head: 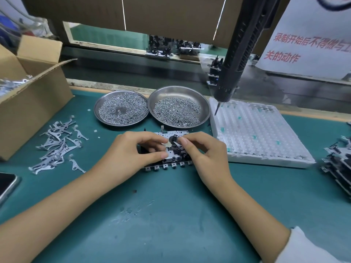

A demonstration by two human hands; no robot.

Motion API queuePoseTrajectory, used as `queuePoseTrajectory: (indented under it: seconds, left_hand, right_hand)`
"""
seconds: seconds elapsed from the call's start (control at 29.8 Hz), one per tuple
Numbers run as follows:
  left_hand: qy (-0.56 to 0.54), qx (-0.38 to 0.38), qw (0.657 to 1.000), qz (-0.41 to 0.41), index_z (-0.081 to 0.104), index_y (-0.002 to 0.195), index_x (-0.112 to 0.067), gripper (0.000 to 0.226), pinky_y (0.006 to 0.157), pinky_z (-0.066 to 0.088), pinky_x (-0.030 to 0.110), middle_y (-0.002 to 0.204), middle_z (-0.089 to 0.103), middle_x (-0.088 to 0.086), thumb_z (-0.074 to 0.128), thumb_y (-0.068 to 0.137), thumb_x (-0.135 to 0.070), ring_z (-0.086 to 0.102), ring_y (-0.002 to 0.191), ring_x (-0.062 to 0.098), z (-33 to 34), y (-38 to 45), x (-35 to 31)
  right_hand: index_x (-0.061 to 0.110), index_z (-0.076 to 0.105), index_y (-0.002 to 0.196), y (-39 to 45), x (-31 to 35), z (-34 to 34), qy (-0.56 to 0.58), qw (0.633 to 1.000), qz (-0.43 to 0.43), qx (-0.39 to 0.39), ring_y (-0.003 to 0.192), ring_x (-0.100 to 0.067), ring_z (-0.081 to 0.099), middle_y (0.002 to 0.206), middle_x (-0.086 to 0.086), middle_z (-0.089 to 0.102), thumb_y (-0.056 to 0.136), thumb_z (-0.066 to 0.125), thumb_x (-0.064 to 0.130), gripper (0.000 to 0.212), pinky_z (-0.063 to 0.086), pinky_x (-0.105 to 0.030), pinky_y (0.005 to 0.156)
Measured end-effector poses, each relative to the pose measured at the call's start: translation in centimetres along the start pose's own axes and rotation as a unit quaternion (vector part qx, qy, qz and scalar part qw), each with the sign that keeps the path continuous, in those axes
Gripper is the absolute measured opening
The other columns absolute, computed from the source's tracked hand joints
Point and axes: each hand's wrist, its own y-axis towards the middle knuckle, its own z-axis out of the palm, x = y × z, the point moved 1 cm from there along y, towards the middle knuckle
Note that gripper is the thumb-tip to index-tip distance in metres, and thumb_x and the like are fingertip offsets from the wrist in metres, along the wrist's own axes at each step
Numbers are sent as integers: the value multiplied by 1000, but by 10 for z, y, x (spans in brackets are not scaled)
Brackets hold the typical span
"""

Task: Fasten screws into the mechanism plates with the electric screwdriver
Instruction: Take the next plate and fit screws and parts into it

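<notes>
Left hand point(131, 150): fingers curled, pinching mechanism plate point(171, 160). Right hand point(204, 152): thumb and forefinger pinching small metal lever point(177, 144) on plate.

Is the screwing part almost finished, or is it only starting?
Only starting, it seems. Both hands, left hand and right hand, are fitting a small piece onto the mechanism plate. The electric screwdriver hangs unused, and both screw dishes are full. More plates wait stacked.

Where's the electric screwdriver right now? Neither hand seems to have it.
In the head view the electric screwdriver hangs at upper right, unheld, its tip over the near-left corner of the white foam tray, right of the right-hand screw dish.
</notes>
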Motion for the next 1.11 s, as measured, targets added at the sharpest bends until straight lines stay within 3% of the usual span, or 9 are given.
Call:
queuePoseTrajectory:
  seconds: [0.1,0.2,0.27,0.34,0.4,0.64,0.84,0.97,1.11]
  left_hand:
    - [34,-38,998,46,73,92,-33,22,72,50,15,81,69,-14,76,69,-36,61,73,1,-5,3,0]
    - [95,-168,979,71,73,95,-24,14,73,39,6,87,68,-13,67,85,-30,57,76,-5,-23,18,4]
    - [219,-222,949,40,71,107,-16,19,80,40,19,100,68,3,61,91,-21,58,85,10,-40,36,9]
    - [346,-175,921,-31,64,121,-17,30,91,43,35,117,63,14,60,92,-21,57,103,31,-52,53,16]
    - [391,-113,908,-103,61,124,-20,35,97,42,41,124,61,12,64,89,-25,54,114,34,-56,64,21]
    - [414,-196,883,-101,73,88,-28,7,83,40,32,98,72,3,67,88,-25,60,98,32,-53,69,19]
    - [379,-247,891,-47,71,89,-22,9,83,37,35,89,71,3,62,91,-22,61,93,29,-50,63,16]
    - [257,-271,927,-6,69,89,-11,6,77,43,35,84,67,5,63,89,-12,60,84,28,-46,55,15]
    - [224,-284,932,27,70,93,-6,9,78,43,32,88,70,8,63,89,-8,62,83,27,-37,44,18]
  right_hand:
    - [11,73,81,-1,0,1,0,1000,-3,-12,79,-11,63,80,-1,70,87,68,7,9,49,-19,72]
    - [12,73,82,-3,0,2,6,1000,-9,-23,79,-10,63,80,2,69,87,67,6,9,49,-21,73]
    - [12,72,82,-4,0,3,7,1000,-13,-26,78,-10,62,79,4,68,87,66,6,10,49,-21,73]
    - [12,72,81,-4,-1,3,3,1000,-15,-24,78,-10,62,79,5,67,88,66,5,11,49,-22,72]
    - [12,72,81,-5,-1,3,0,1000,-19,-22,77,-8,61,79,7,67,87,66,6,11,49,-21,71]
    - [11,72,82,-1,1,1,-17,998,-58,-14,76,-6,61,80,7,67,87,66,7,9,50,-23,70]
    - [11,72,83,1,0,0,-26,997,-70,-16,77,-6,61,81,7,67,87,65,10,8,50,-25,70]
    - [12,72,84,1,-1,-1,-23,997,-63,-21,79,-3,60,82,10,67,88,65,8,9,48,-17,71]
    - [13,72,85,5,0,-7,-30,997,-57,-44,81,-2,61,83,11,66,89,64,8,10,45,-11,72]
